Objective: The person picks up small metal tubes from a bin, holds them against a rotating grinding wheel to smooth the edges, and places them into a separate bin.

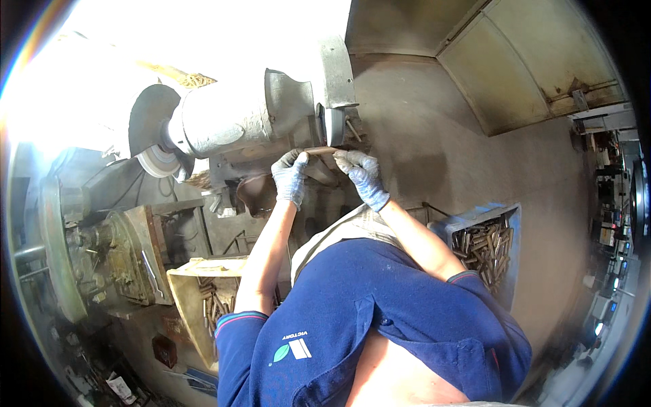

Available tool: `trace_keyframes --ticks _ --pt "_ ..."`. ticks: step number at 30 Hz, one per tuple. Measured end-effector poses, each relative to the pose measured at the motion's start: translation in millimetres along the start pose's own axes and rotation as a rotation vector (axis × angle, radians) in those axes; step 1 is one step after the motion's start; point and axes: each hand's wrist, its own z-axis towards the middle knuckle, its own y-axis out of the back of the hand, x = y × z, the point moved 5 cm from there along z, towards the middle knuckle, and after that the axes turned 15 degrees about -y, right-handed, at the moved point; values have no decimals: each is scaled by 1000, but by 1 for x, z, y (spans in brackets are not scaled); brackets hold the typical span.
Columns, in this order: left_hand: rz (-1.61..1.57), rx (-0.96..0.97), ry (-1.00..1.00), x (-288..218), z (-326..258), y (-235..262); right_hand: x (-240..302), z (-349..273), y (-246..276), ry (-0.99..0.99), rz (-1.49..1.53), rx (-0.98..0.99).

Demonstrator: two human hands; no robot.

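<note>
Pale grey, the grinding wheel (159, 161) sits on the left end of the grinder (227, 121) that I watch remotely. Below it, a yellowish box (184, 302) carries small metal pieces (215, 306) just inside its left edge, partly hidden by my left forearm (263, 261). My left hand (289, 180), in a blue-and-white glove, pinches one end of a slim brownish rod (321, 150). That rod bridges both hands, just below the grinder's right-hand wheel (333, 129); I cannot tell whether they touch. My right hand (366, 178), gloved alike, pinches the other end. Farther right, a blue crate (511, 271) holds metal bars (483, 249), heaped near its right edge.
</note>
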Motion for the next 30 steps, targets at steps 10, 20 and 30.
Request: trace_keyframes --ticks 10,20,30 --pt "-48 91 -5 7 -2 -38 -27 7 36 -121 20 -82" --pt "36 -5 45 38 13 8 -15 8 1 -169 102 46" --pt "-24 26 14 -29 -9 7 0 -9 -8 68 99 131"
